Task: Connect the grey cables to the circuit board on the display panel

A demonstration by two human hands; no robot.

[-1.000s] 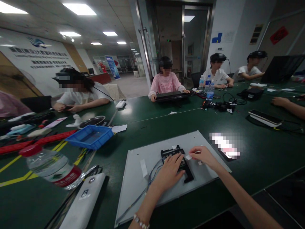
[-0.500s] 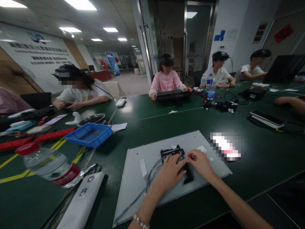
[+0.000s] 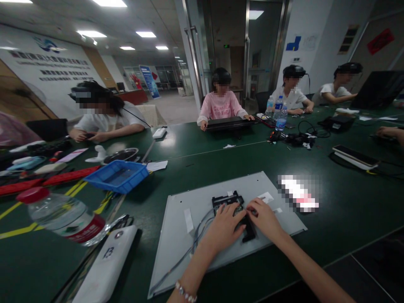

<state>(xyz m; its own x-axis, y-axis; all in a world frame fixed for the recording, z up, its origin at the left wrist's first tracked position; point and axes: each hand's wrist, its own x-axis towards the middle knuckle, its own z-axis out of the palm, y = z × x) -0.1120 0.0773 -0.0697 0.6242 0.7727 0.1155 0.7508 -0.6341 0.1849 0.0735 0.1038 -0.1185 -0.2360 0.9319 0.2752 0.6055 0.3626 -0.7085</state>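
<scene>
A flat light-grey panel (image 3: 176, 223) lies on the table in front of me. On it sits a black plastic frame (image 3: 249, 235) with a circuit board partly showing inside, and grey cables (image 3: 197, 235) run from its left side toward the panel's near left corner. My left hand (image 3: 224, 225) rests over the frame with its fingers spread, covering much of the board. Close beside it, my right hand (image 3: 261, 214) is closed in a pinch at the frame's right edge. Whatever lies between those fingertips is too small and hidden to name. White tape strips (image 3: 188, 220) stick to the panel.
Left of the panel are a white power bank (image 3: 109, 261), a water bottle (image 3: 67, 216) and a blue tray (image 3: 118, 176). A lit, pixelated phone (image 3: 298, 193) lies to the right. Several people sit around the green table (image 3: 195, 158), one holding a black panel (image 3: 230, 124).
My right hand has shifted slightly left, its fingertips now closer to the left hand at the frame's edge. The left hand stays nearly still. The view has moved a little.
</scene>
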